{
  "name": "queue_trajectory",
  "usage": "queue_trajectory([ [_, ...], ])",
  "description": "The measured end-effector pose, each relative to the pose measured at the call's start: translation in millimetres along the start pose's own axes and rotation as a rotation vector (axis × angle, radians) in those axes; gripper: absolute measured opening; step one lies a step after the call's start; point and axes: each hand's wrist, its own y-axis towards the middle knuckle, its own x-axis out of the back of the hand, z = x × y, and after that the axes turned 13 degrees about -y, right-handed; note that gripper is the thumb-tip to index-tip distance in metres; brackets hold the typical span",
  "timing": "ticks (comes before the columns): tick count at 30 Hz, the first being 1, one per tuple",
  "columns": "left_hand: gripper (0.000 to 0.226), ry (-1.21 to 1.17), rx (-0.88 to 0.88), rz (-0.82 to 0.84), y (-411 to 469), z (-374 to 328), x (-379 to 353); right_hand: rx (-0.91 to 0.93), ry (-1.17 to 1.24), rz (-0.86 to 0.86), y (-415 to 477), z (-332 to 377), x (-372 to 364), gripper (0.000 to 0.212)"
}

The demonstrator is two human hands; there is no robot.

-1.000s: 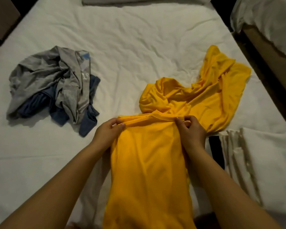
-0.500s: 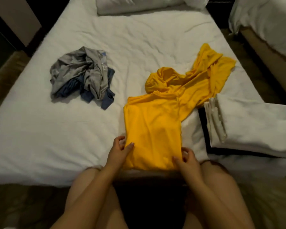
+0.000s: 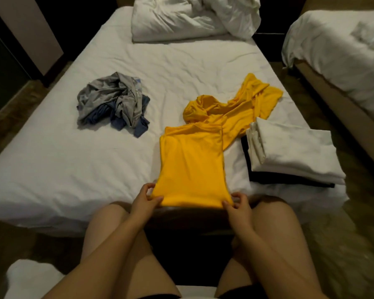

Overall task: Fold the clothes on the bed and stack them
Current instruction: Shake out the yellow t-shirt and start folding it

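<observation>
Two near corners of one yellow garment (image 3: 192,165), laid at the bed's (image 3: 73,169) near edge, are pinched by the left hand (image 3: 144,199) and the right hand (image 3: 239,205), one crumpled heap (image 3: 115,100) seen leftward, one folded stack (image 3: 294,156) at the right edge.

1 head-worn view, looking forward and down from the bed's (image 3: 73,180) near edge, close above the knees

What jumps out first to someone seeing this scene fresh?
The bright yellow garment lies at the near edge of the bed, its corners pinched by the left hand and right hand. A crumpled grey and blue pile sits to its left, a folded white stack to its right.
</observation>
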Motion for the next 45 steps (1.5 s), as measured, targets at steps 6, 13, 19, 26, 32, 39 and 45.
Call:
queue_trajectory([
  [6,0.031,-0.223,-0.135,-0.021,-23,1,-7,0.164,0.015,-0.084,-18,4,-1,0.023],
  [13,0.007,-0.014,-0.197,-0.059,-40,6,-12,0.333,-0.359,-0.068,-35,8,3,0.023],
  [19,0.020,0.039,-0.096,-0.083,-58,22,-11,0.430,-0.708,-0.117,-47,-7,-1,0.030],
  [26,0.014,-0.154,-0.051,-0.098,-79,19,-9,0.537,-0.862,-0.200,-57,-11,9,0.019],
  [32,0.015,-0.440,-0.100,-0.106,-93,-12,-9,0.554,-0.732,-0.268,-50,-1,20,0.018],
  [39,0.010,-0.455,-0.073,-0.234,-71,-59,-6,0.563,-0.345,-0.233,-14,40,30,0.010],
  [45,0.019,-0.540,-0.054,-0.285,0,-99,-16,0.456,-0.275,-0.233,54,88,22,0.022],
])
